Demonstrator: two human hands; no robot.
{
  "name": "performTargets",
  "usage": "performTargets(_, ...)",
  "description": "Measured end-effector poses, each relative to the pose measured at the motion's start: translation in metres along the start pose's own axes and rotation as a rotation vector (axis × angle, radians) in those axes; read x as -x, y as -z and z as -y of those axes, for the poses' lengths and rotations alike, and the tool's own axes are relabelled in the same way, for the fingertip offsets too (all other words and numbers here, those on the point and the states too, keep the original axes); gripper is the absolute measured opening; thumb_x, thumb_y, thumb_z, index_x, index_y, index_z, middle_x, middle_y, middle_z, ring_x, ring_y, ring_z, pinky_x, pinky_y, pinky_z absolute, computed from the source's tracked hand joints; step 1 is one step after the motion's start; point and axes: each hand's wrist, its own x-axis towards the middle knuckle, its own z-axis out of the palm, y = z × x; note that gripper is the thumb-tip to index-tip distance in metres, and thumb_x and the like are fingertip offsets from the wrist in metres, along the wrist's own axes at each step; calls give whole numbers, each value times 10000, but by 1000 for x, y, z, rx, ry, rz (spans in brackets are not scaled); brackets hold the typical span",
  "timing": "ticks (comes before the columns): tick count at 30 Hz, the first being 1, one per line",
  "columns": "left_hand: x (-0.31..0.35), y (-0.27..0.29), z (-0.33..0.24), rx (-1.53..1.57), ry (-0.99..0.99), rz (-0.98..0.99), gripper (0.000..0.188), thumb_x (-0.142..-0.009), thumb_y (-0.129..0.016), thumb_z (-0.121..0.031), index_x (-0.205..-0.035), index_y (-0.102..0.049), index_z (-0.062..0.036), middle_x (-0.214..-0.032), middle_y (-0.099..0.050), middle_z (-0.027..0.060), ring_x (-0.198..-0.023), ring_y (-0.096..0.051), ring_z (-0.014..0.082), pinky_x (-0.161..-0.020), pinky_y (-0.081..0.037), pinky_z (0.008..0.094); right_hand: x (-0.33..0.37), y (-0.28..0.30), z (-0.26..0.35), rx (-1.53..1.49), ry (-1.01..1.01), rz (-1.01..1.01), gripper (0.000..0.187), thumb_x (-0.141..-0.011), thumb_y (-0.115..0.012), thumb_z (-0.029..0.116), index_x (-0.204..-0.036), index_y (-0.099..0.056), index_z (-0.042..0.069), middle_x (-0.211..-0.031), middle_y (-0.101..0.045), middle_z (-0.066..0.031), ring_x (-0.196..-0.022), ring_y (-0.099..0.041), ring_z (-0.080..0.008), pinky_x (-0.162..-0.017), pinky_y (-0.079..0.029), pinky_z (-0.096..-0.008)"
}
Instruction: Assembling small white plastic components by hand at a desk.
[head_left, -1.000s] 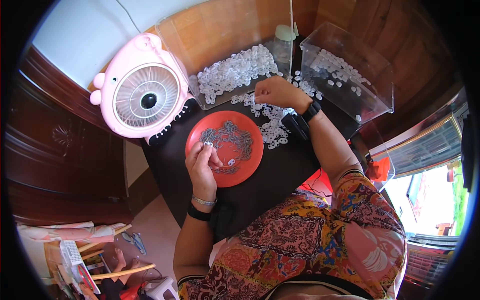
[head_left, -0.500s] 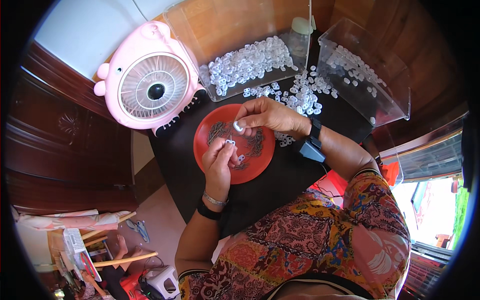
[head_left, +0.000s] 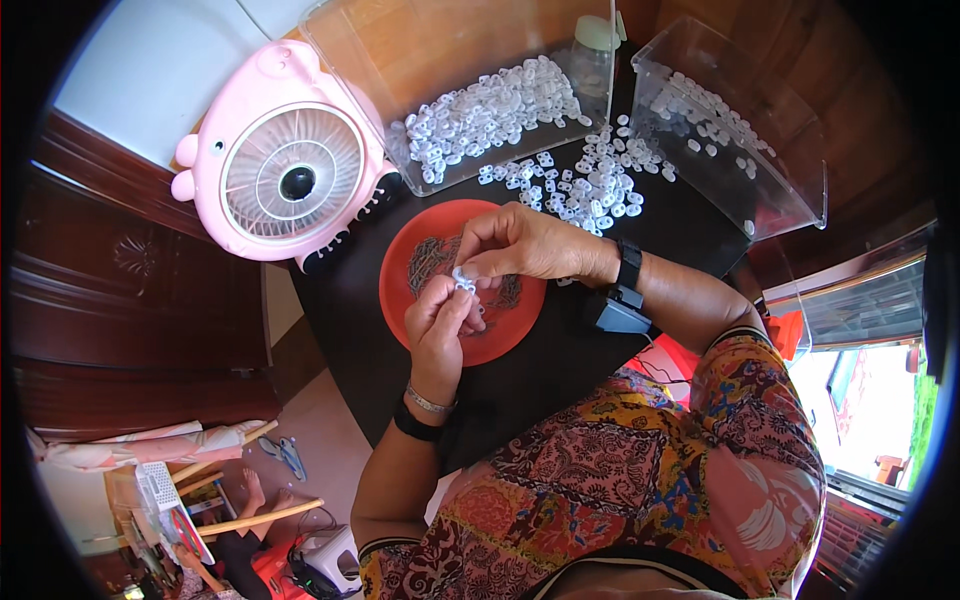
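Note:
Over a round red-orange plate (head_left: pixel 396 285), my left hand (head_left: pixel 436 325) is closed in a pinch on a small white plastic two-hole piece (head_left: pixel 466 286). My right hand (head_left: pixel 520 245), also pinching, holds another small white oval piece (head_left: pixel 459 272) against the first one. The fingers partly hide both pieces. Thin grey metal pins or screws (head_left: pixel 428 262) lie in the plate, too small to tell exactly; my hands cover some of them.
A clear box (head_left: pixel 440 185) with many white oval pieces (head_left: pixel 500 110) stands at the back. Loose pieces (head_left: pixel 600 190) lie on the dark table (head_left: pixel 350 340) before it. Another clear box (head_left: pixel 790 190) is at right, a pink pig-shaped fan (head_left: pixel 215 215) at left. A person's bare legs (head_left: pixel 255 490) show lower left.
My right hand has moved left and down, bringing its white piece against the one in my left hand. The whole view has shifted slightly.

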Motion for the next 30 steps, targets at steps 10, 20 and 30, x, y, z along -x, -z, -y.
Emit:
performTargets(10, 1, 0, -1, 7, -19, -32, 177, -920, -476, -160, -832, -532, -16, -694, -564, 52, -594, -537, 119, -568, -417, 222, 2, 0, 4, -14, 58, 5, 178, -861, -665, 38, -1036, -666, 6, -927, -673, -13, -786, -594, -59, -709, -482, -213)
performTargets(20, 1, 1, -5, 177, -65, 26, 210, -921, -464, -187, -808, -520, -19, -684, -547, 72, -600, -540, 158, -576, -426, 252, 7, -5, 12, 288, 336, 39, 239, -830, -679, 2, -1068, -665, 15, -999, -682, -94, -969, -631, -192, -867, -481, -303)
performTargets(30, 1, 3, -4, 242, 18, 69, 211, -909, -478, -206, -783, -508, -39, -691, -566, 65, -606, -562, 157, -583, -441, 254, 3, -2, 9, 354, 395, 30, 142, -845, -694, 112, -942, -662, 15, -859, -656, -58, -857, -631, -168, -749, -484, -292)
